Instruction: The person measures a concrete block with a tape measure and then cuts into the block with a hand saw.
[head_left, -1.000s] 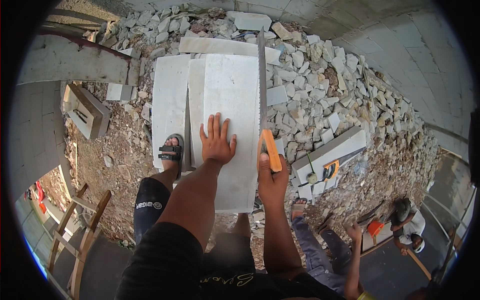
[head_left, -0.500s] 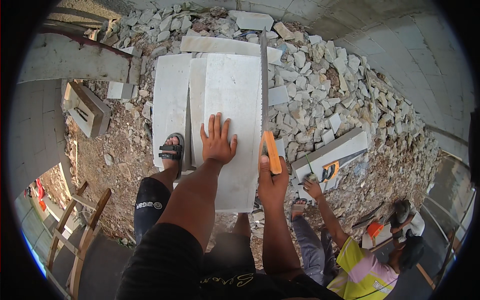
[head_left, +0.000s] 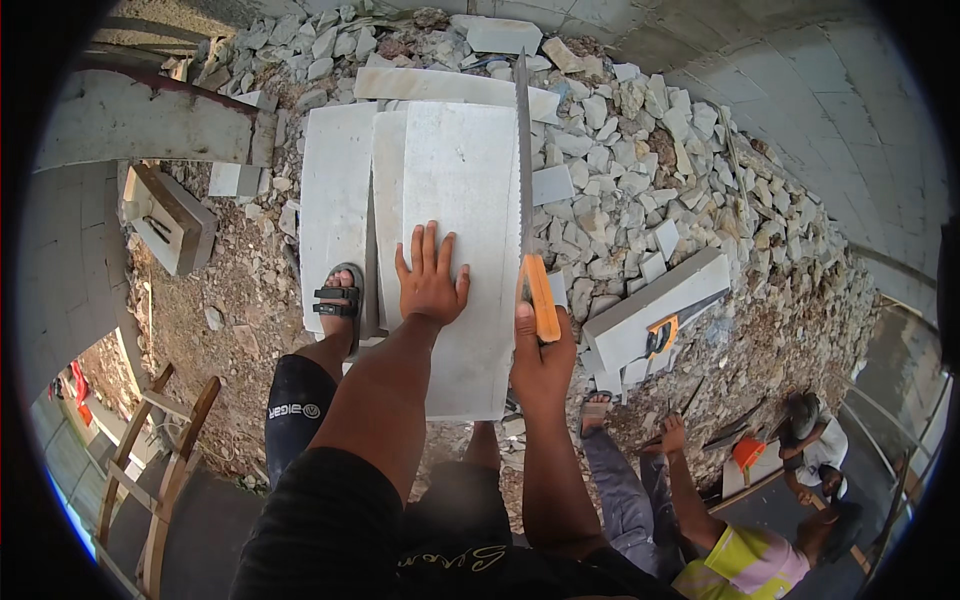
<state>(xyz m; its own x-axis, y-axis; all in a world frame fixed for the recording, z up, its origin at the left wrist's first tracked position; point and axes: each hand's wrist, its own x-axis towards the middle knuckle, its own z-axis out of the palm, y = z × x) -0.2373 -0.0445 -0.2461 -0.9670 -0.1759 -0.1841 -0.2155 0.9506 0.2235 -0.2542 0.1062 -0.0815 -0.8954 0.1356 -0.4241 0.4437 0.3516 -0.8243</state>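
My left hand lies flat, fingers spread, on the top white block of some overlapping pale slabs. My right hand is wrapped round the orange handle of a long handsaw, whose toothed blade stands along the block's right edge. My sandaled left foot rests on the left slab.
Broken white rubble surrounds the blocks, with a second saw on a block at right. A co-worker's hand is at lower right; another person crouches beyond an orange container. A wooden ladder-like frame is lower left.
The co-worker reached to the small round item with a green strip beside the second saw, then drew back; that item is gone from the block. My hands and saw look much the same.
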